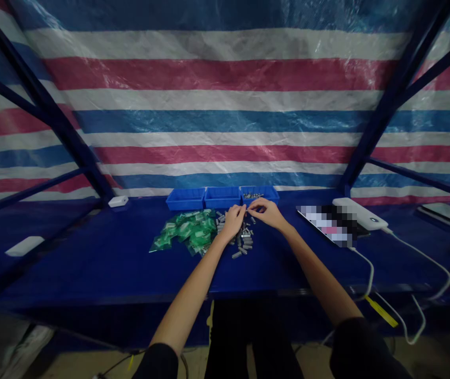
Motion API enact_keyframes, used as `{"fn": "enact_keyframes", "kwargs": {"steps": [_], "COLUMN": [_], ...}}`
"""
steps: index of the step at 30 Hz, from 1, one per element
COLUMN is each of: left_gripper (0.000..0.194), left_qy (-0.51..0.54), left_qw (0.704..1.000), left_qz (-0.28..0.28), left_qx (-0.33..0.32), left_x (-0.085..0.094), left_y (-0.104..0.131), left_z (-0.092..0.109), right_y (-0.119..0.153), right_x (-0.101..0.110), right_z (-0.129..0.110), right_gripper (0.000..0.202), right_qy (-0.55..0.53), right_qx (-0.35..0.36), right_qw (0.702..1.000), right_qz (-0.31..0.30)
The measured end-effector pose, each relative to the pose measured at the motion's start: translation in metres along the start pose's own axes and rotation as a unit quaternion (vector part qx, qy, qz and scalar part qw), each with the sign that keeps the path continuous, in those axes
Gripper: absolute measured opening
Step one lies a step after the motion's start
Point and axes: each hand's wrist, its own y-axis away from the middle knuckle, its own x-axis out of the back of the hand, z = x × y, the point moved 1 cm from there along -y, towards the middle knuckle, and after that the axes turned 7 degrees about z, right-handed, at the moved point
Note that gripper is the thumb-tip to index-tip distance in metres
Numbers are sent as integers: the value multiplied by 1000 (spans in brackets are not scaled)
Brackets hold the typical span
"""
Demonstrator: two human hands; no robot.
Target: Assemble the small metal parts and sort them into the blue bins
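Note:
My left hand [233, 220] and my right hand [267, 212] meet fingertip to fingertip just in front of the blue bins. Both are closed in a pinch around something too small to make out. Under and beside my left hand lies a loose pile of small grey metal cylinders [247, 241] on the blue tabletop [130, 273]. Left of that pile, several clear plastic bags with green contents [193, 229] are heaped; my left forearm passes close to their right edge. Small metal parts [253, 195] sit in the right-hand blue bin [272, 196], behind my right hand.
Two more blue bins, the left bin [186, 200] and the middle bin [222, 198], stand alongside. At right lie a phone [319, 223], a white power bank [361, 213] and white cables [418, 258]. White boxes [25, 246] lie at left. A striped tarp [225, 118] hangs behind.

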Motion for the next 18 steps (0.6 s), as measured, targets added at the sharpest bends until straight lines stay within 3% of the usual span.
{"fn": "enact_keyframes", "kwargs": {"steps": [7,12,18], "left_gripper": [41,42,42], "left_qy": [-3,-8,-1], "left_qw": [1000,1000,1000], "left_qz": [-5,-6,2], "left_qx": [10,18,18], "left_x": [2,3,5], "left_y": [0,1,1], "left_z": [1,2,4], "right_y": [1,2,2], "right_x": [-3,-5,-8], "right_z": [-4,-8,-3], "right_gripper": [21,22,25], "right_qy": [-17,-35,-106], "right_qx": [-19,-40,-63], "right_qw": [1000,998,991], "right_qz": [-2,-36,-50]}}
